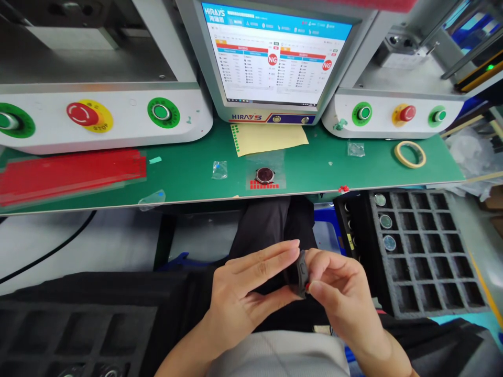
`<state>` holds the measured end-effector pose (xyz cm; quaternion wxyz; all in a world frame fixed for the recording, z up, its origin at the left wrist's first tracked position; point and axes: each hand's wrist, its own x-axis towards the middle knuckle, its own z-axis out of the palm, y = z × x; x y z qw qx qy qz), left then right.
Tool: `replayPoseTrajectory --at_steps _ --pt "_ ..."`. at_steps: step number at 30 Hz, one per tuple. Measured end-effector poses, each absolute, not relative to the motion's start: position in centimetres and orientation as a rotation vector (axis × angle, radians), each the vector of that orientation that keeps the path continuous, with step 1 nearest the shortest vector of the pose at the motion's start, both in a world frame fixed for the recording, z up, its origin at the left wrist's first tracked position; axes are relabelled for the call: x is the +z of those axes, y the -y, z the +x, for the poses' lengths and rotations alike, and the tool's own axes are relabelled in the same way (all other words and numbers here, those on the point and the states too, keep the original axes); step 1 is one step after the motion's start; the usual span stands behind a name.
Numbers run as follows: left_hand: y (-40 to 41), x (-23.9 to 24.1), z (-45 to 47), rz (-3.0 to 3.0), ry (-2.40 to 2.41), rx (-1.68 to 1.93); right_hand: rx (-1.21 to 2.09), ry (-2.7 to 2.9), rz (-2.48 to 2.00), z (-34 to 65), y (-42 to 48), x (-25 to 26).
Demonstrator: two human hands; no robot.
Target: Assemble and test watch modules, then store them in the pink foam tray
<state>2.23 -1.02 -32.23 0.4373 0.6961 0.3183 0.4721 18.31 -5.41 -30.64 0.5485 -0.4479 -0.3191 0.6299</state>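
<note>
My left hand (251,285) holds a dark watch case (302,273) between its outstretched fingers above and its thumb below. The case stands edge-on over my lap, so its face is mostly hidden; a side button shows on its rim. My right hand (341,293) is closed at the right side of the case, its curled fingers touching the rim. A small red sticker (308,286) shows at the tip of my right thumb, against the case. Ahead on the green bench (184,183), another round watch (265,175) lies on a clear film with red squares.
Red strips (70,173) lie at the bench's left, a tape roll (409,154) at its right. Yellow paper (271,139) sits below the monitor (275,63). Foam trays flank me: a right tray (428,256) with three round pieces, and a left tray (78,309).
</note>
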Motion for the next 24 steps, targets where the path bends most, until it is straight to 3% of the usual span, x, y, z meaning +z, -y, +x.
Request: replayPoseTrajectory --at_steps 6,15,24 --pt "1.1 -32.4 2.2 1.757 -0.815 1.184 1.454 0.72 -1.081 18.0 5.2 -30.7" --pt "0.8 -33.0 2.0 1.726 -0.709 1.155 1.716 0.262 -0.959 16.8 5.1 -30.3" --pt "0.2 -33.2 3.2 0.527 -0.457 0.849 1.402 0.421 -0.924 18.9 5.4 -30.6"
